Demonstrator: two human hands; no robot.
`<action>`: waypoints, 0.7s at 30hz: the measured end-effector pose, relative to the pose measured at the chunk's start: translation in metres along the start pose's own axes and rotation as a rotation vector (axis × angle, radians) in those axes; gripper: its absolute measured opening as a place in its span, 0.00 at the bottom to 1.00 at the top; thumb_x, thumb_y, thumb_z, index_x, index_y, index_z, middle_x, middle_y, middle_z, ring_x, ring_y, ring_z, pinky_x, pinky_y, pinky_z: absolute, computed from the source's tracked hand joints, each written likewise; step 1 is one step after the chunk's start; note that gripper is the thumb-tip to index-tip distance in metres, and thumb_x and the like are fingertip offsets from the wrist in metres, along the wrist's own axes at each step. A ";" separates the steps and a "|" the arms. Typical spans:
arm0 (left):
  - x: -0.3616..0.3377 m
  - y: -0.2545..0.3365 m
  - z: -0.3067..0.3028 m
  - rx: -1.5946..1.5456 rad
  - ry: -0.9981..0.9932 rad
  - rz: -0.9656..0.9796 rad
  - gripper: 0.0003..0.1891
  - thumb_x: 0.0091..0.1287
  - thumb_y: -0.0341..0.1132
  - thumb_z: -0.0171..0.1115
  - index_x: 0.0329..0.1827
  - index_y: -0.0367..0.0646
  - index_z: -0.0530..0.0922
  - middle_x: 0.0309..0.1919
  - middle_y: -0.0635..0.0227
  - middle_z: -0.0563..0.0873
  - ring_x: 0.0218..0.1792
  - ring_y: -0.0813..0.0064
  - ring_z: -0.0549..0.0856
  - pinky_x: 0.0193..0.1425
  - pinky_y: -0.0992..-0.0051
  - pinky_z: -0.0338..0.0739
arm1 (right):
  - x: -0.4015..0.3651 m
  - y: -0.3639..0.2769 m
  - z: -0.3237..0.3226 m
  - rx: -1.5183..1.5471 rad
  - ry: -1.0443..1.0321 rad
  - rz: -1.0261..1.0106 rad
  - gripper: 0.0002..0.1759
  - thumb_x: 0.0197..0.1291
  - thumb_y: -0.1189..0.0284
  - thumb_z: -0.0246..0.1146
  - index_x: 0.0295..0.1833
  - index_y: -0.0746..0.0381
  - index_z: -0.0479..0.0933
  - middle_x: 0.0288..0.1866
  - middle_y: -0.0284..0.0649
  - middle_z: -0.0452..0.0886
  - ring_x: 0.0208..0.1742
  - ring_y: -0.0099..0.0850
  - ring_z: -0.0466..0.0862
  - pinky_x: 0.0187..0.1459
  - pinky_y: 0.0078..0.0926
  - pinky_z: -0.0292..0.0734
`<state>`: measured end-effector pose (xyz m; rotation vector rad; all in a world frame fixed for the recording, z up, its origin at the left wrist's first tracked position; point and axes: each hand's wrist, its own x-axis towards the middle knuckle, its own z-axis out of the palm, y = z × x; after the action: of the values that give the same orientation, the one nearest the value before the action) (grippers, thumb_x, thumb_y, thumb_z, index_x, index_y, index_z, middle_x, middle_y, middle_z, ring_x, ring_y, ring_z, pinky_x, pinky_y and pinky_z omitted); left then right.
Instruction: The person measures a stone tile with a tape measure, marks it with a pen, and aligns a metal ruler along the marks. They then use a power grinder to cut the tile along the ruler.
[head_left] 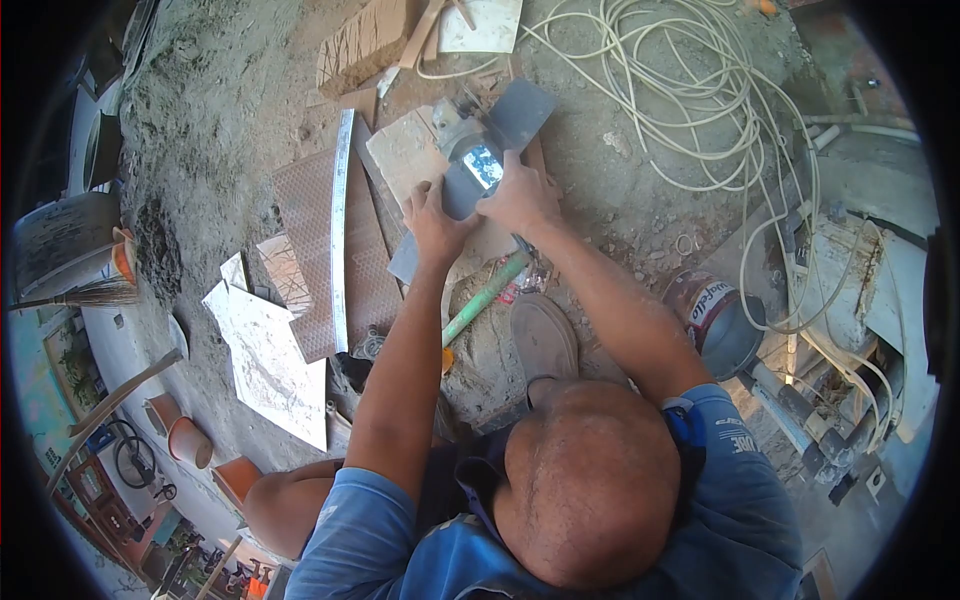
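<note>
Both hands are on a dusty grey power tool [462, 140] with a shiny white-and-blue patch. My left hand [437, 222] grips its near left side with bent fingers. From the right, my right hand [522, 195] closes round it by the patch, the two thumbs close together. Beneath lies a beige tile [405, 150], and a grey tile piece [523, 107] juts out at the far right. Another grey piece [403, 259] shows by my left wrist. A green-handled hammer [485, 297] lies between my forearms. The tool's underside is hidden.
A long metal straightedge [342, 230] lies on brown patterned tiles [300, 200] at left, near broken white tile [270, 360]. Coiled pale cable [690, 110] spreads at upper right. A paint bucket [725, 320] stands by my right arm. Stacked bricks [365, 45] are at the top.
</note>
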<state>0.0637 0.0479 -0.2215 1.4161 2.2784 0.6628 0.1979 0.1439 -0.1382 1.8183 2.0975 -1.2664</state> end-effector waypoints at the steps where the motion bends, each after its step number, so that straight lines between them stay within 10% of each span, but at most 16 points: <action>1: 0.000 0.000 0.000 0.007 0.000 0.001 0.43 0.44 0.45 0.79 0.66 0.40 0.75 0.60 0.54 0.74 0.62 0.51 0.70 0.69 0.56 0.65 | 0.000 0.000 0.000 0.006 0.002 0.003 0.35 0.48 0.64 0.72 0.59 0.68 0.67 0.51 0.60 0.83 0.55 0.54 0.84 0.55 0.46 0.80; 21: 0.000 0.000 0.001 0.012 0.031 0.020 0.43 0.43 0.44 0.80 0.65 0.39 0.75 0.59 0.54 0.75 0.61 0.51 0.71 0.67 0.56 0.65 | 0.000 -0.001 0.001 0.026 0.001 0.012 0.36 0.47 0.65 0.73 0.59 0.69 0.67 0.51 0.61 0.82 0.55 0.55 0.83 0.56 0.47 0.80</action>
<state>0.0643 0.0477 -0.2227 1.4458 2.2981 0.6832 0.1965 0.1434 -0.1387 1.8398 2.0775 -1.2962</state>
